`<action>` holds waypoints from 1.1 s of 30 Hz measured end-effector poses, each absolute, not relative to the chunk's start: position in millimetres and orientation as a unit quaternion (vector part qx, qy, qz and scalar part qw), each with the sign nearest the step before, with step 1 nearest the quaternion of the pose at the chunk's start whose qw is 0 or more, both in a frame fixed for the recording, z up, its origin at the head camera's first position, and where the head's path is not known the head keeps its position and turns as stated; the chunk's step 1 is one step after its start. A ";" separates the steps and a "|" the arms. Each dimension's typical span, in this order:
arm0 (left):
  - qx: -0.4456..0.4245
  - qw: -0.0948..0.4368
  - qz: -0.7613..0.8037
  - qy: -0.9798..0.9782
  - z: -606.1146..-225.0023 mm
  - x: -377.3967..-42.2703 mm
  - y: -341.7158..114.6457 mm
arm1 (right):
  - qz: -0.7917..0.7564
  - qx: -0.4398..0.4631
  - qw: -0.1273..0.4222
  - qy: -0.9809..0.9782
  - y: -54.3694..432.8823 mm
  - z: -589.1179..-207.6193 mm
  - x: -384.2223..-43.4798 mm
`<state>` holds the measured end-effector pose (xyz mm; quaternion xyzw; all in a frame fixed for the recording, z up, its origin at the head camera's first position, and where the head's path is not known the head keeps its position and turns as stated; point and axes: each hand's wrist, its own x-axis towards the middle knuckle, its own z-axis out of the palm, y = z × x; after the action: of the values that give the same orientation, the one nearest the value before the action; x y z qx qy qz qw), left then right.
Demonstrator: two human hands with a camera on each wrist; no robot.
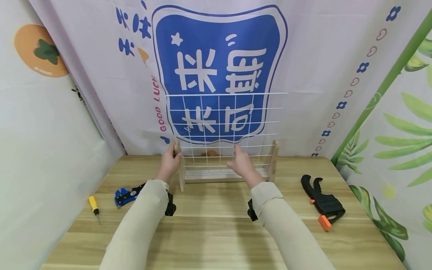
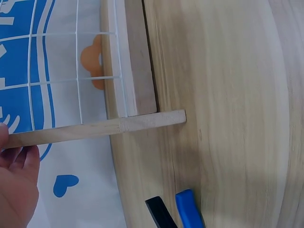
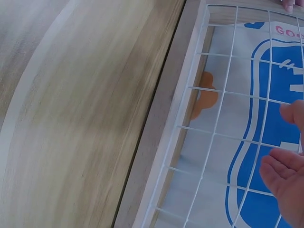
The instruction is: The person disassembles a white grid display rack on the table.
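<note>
A white wire grid (image 1: pixel 219 123) stands in a wooden stand (image 1: pixel 216 179) at the back of the table. At its left side my left hand (image 1: pixel 170 164) grips the wooden upright (image 2: pixel 95 129) near the top; the thumb and curled fingertips show around it in the left wrist view. My right hand (image 1: pixel 243 165) is in front of the grid, right of its middle. In the right wrist view, the right hand's thumb (image 3: pixel 290 113) and fingers (image 3: pixel 280 173) are spread apart, with nothing seen between them. Whether they touch the wires I cannot tell.
On the wooden table (image 1: pixel 209 232), a yellow screwdriver (image 1: pixel 92 203) and a blue and black wire stripper (image 1: pixel 125 196) lie to the left. A black bar clamp with orange pads (image 1: pixel 325 204) lies to the right. A printed curtain (image 1: pixel 310 67) hangs behind the grid.
</note>
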<state>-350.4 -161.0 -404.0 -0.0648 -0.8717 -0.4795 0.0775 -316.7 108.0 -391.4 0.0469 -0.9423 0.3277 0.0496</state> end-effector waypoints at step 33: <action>-0.051 -0.039 -0.482 -0.874 -389.4 -330.8 -176.2 | 0.268 -0.021 0.034 -0.963 91.7 -377.6 -314.9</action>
<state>-330.8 -176.2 -389.4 -0.0512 -0.8737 -0.4822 -0.0387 -314.9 91.7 -377.6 -0.0207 -0.9627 0.2677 0.0339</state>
